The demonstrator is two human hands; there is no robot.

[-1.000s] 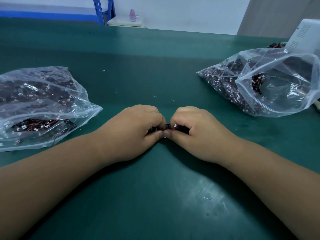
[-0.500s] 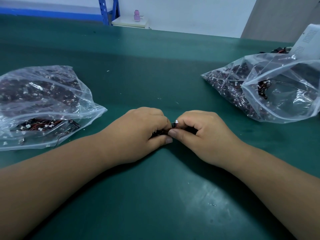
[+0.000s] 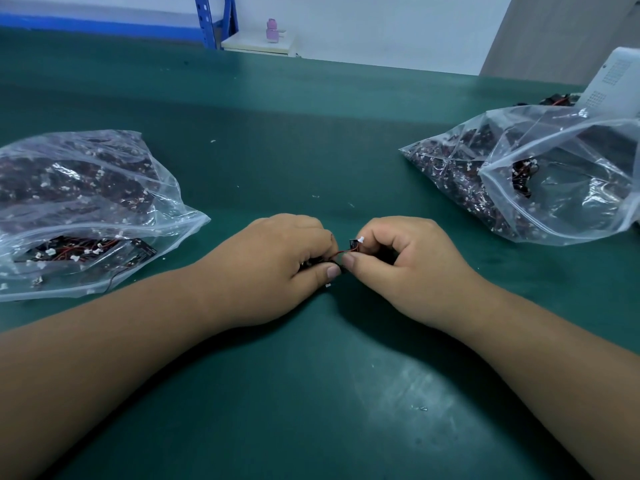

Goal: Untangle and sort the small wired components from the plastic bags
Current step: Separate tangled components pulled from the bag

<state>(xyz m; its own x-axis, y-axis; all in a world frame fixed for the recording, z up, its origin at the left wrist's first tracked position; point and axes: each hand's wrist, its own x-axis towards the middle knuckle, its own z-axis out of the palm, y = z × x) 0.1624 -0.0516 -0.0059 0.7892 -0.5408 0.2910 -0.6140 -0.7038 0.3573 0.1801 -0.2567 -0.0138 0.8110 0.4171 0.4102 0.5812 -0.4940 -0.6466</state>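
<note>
Most of the wired part [image 3: 353, 247] is hidden by the fingers: only a small black piece with a white plug and a thin red wire can be seen in the gap between the two hands. Something dark lies under the curled fingers of the left hand [image 3: 277, 268], but it is hard to make out. Both forearms are cut off by the lower edge of the view. The grip of the left hand is closed, with the fingers curled and the thumb pressing on the end of the red wire. The grip of the right hand [image 3: 412, 271] is also closed: its thumb and forefinger pinch the black piece, and the other fingers are curled in. Both hands rest low on the dark green counter [image 3: 311, 140], near its front. The left bag [image 3: 86, 209], of clear plastic and full of dark parts with white plugs, lies on the counter well to the left. The right bag [image 3: 540, 174], with its mouth open, lies far to the right, and a white device [image 3: 613, 84] behind it is cut off by the edge. Behind the counter there are a blue post [image 3: 211, 20], a pink bottle [image 3: 272, 29] and a pale wall [image 3: 381, 26].
</note>
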